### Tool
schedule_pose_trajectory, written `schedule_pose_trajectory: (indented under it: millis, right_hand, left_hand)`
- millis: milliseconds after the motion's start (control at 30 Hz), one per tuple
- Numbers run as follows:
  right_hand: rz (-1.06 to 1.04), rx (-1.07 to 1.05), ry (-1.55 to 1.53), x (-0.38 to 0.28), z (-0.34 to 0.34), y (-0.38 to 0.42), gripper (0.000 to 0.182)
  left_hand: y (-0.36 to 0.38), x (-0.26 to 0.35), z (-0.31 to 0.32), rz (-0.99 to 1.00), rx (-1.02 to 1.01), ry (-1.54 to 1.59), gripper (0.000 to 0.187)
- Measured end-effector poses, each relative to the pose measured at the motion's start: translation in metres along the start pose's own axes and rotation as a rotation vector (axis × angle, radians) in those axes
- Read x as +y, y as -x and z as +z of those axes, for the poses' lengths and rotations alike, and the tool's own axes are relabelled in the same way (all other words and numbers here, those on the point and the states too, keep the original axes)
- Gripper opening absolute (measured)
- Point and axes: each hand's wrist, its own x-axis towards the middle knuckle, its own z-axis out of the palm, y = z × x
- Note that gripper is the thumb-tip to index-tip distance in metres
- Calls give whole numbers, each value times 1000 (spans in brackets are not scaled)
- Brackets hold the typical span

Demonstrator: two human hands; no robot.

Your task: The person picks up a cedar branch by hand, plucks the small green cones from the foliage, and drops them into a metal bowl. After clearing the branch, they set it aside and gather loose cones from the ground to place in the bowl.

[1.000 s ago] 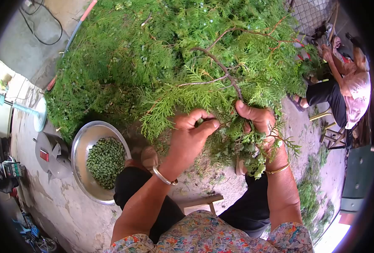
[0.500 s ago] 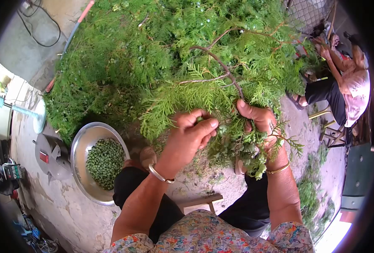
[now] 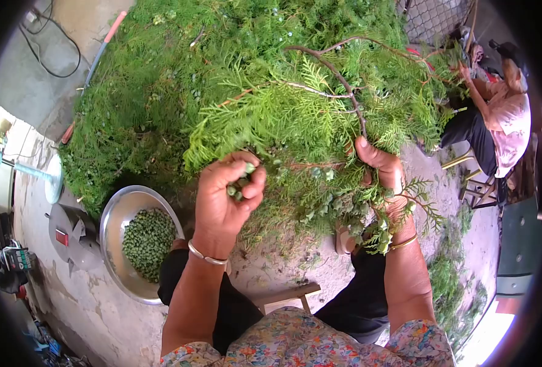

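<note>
My left hand (image 3: 223, 205) is curled, palm turned up, around several small green cones (image 3: 239, 188). It is left of the branch and apart from the cluster on it. My right hand (image 3: 382, 170) grips the brown stem of a leafy evergreen branch (image 3: 348, 92), thumb pressed on the stem. The branch fans up and left from that grip, and more green cones (image 3: 329, 211) hang below it near my wrist. To the left on the floor, a metal basin (image 3: 109, 254) contains a heap of similar green cones (image 3: 150, 244).
A large pile of cut evergreen branches (image 3: 142, 85) covers the ground ahead. At right, another person (image 3: 506, 116) sits on a stool beside the pile. A fan (image 3: 54, 177) and a round metal container (image 3: 78, 244) stand left, and a small wooden stool (image 3: 289, 295) shows between my legs.
My left hand has moved left, away from the branch, and turned so the green cones in it show. My right hand still grips the branch, which has shifted slightly right.
</note>
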Motion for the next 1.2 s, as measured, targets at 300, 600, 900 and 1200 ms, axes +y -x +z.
schedule_pose_trajectory:
  millis: [300,600,900,1200]
  right_hand:
    - [23,-16,-19,4,6,1,26]
    - [93,-83,340,0,16,12,47]
    - [46,20,4,-8,9,5,30]
    - [85,53,176,-1,-8,-1,43]
  left_hand:
    - [4,-31,34,-80,169,-439,15]
    - [0,-48,32,-203,331,-172,14]
    - [7,-33,15,-185,146,-279,12]
    - [9,-37,24,-177,-20,-212,17]
